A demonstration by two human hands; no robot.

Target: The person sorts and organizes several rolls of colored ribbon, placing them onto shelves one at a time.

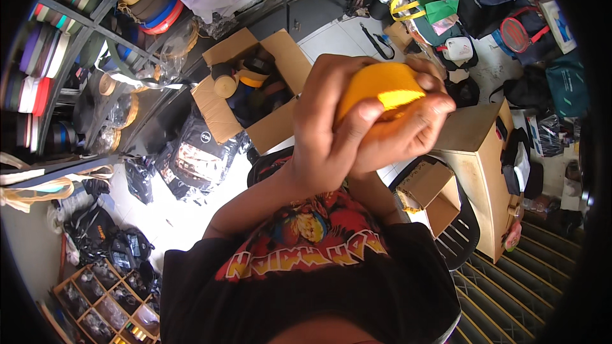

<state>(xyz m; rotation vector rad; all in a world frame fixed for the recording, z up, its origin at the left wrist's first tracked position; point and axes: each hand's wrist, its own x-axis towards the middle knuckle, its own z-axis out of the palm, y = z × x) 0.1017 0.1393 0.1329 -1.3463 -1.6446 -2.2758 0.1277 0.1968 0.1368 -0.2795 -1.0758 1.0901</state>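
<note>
Raised in front of my chest, both my hands close around a yellow roll that looks like wound webbing strap. My left hand wraps its left side, with the thumb pressed along the near edge. From the right and below, my right hand grips it with curled fingers. The palms hide much of the roll's underside. Beyond my left hand stands an open cardboard box with a tan roll, a yellow-orange roll and dark items in it.
A rack of coloured strap rolls lines the left. Black plastic-wrapped packs lie on the floor. At my right are a wooden cabinet and a small open carton on a black chair. Bags, one green, crowd the far right.
</note>
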